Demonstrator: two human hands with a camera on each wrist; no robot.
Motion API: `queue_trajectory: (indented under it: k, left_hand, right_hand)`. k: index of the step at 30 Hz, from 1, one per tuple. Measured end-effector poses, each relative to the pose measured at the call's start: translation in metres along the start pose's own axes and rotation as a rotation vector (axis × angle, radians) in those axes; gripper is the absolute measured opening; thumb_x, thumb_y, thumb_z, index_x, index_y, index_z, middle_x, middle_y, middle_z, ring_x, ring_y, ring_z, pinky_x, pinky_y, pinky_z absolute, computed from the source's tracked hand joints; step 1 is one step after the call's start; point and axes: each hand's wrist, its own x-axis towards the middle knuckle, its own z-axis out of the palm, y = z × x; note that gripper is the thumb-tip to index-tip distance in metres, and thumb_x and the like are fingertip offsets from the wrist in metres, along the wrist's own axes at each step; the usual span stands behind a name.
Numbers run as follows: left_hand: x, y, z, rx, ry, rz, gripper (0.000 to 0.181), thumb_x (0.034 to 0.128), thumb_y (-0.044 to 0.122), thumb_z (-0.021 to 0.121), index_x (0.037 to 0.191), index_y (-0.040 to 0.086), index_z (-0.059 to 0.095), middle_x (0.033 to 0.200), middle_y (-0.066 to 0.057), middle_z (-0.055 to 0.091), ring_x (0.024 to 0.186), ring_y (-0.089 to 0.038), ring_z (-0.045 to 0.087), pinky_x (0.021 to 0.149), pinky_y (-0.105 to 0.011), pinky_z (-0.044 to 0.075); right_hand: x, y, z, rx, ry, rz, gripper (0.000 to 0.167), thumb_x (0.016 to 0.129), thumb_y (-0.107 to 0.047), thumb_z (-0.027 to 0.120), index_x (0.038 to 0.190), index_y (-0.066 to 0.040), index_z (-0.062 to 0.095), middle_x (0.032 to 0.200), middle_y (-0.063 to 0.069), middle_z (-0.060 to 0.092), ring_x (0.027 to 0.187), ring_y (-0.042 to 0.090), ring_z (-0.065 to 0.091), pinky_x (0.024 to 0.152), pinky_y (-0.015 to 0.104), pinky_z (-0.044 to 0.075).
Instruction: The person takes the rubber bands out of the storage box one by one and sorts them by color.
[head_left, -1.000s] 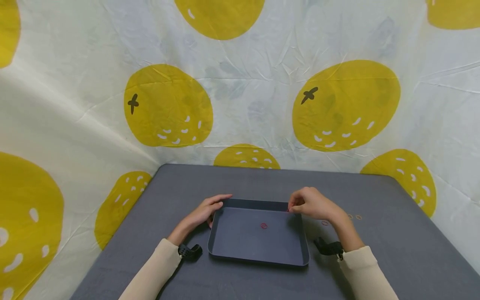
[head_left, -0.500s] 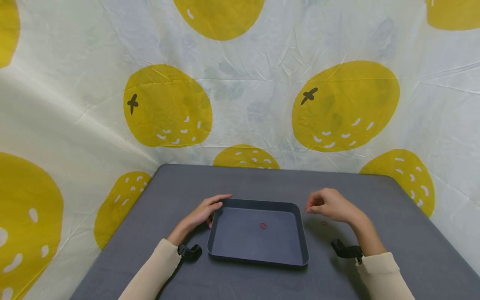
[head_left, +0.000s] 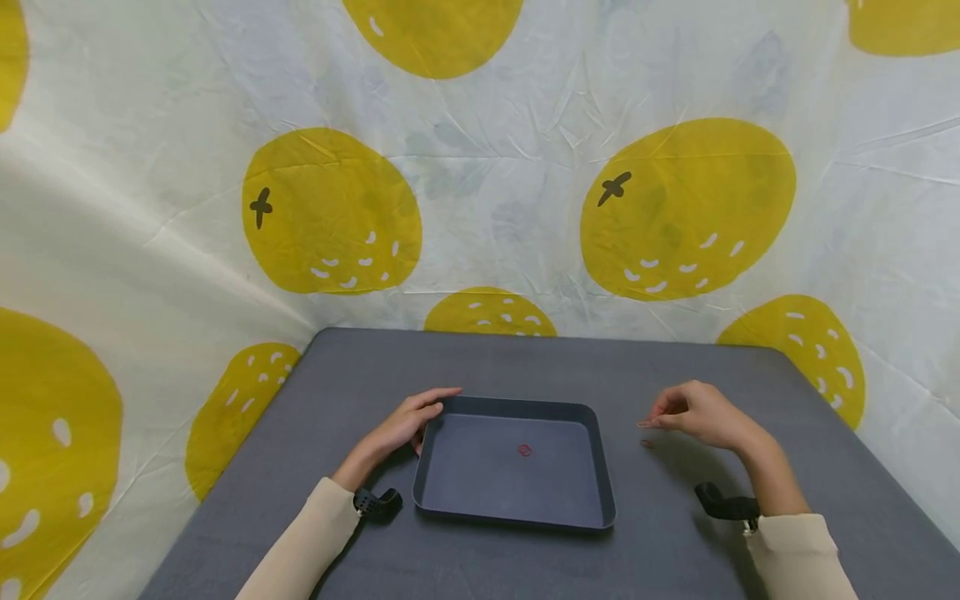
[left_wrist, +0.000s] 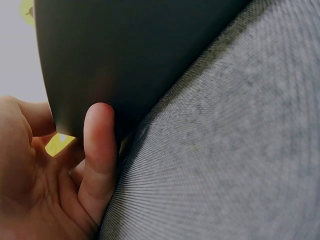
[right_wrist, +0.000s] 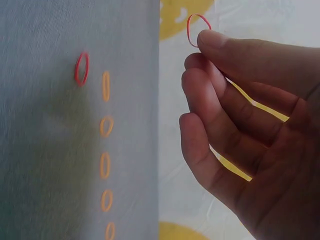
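A dark grey rectangular tray (head_left: 513,525) lies on the table with a red rubber band (head_left: 524,451) inside it. My left hand (head_left: 399,427) holds the tray's far left corner, the thumb at the rim; in the left wrist view one finger (left_wrist: 100,145) presses the outer wall. Right of the tray, my right hand (head_left: 701,414) is raised above the table. It pinches a thin red rubber band (right_wrist: 188,31) between thumb and fingertip. Another red rubber band (right_wrist: 81,69) lies on the table below that hand.
Several orange rubber bands (right_wrist: 105,127) form a row on the grey table (head_left: 480,362), seen in the right wrist view. A white curtain (head_left: 495,192) with yellow fruit prints hangs behind the table.
My right hand has moved right, from the tray's far right corner to above the table, with a red rubber band in its fingertips. The left hand and tray have stayed put.
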Motion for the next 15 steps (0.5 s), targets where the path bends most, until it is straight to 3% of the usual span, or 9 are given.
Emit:
queue_trajectory:
  k: [15]
  left_hand:
    - [0.001, -0.001, 0.0, 0.0, 0.002, 0.008, 0.044, 0.1137, 0.027, 0.04, 0.157, 0.022, 0.047, 0.153, -0.022, 0.051, 0.045, -0.015, 0.053, 0.044, -0.033, 0.052]
  right_hand:
    - [-0.006, 0.034, 0.002, 0.021, -0.041, 0.089, 0.008, 0.092, -0.004, 0.069, 0.088, -0.004, 0.076, 0.085, 0.005, 0.073, 0.069, 0.006, 0.053, 0.06, 0.025, 0.045]
